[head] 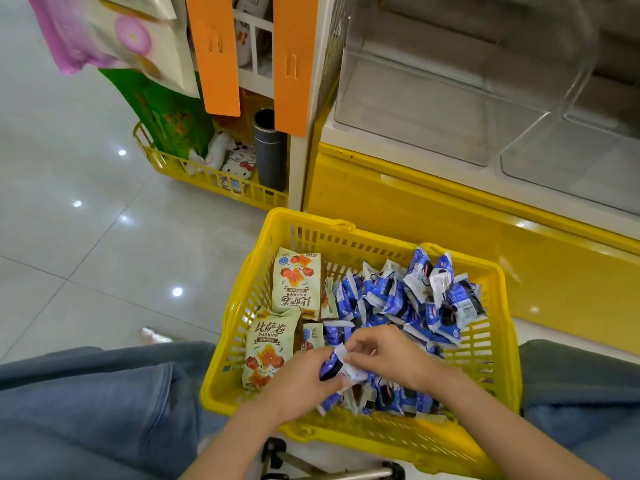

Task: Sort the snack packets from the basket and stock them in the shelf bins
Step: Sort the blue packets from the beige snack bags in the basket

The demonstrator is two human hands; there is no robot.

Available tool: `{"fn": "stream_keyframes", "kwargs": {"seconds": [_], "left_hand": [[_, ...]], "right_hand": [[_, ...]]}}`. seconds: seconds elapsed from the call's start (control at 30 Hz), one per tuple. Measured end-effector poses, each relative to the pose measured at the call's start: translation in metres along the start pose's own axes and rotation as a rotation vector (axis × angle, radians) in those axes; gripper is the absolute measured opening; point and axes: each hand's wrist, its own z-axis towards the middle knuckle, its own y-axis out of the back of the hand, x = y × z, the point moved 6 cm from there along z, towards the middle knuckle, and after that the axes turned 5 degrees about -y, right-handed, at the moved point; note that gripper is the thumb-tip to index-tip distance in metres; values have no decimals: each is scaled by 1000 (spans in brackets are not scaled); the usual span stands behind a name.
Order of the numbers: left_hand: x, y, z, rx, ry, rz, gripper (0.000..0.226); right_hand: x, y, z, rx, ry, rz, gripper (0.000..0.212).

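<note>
Snack packets in yellow basket

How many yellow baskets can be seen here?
2. The near basket holds the packets; the far basket stands at the shelf's foot. None seems hidden.

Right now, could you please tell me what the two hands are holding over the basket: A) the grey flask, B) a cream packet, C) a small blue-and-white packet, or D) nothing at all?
C: the left hand and right hand both pinch a small blue-and-white packet above the yellow basket, while the cream packets lie untouched at its left side.
</note>
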Motion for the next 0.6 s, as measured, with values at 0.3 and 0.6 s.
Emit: {"fn": "stream_keyframes", "kwargs": {"seconds": [0.3,0.6], "left_hand": [[20,33,-3,-323,172,8,30],[26,36,-2,-383,189,14,29]], "right_hand": [[-97,-69,11,7,-466,91,29],[-88,-79,28,-20,-452,-282,25]]}}
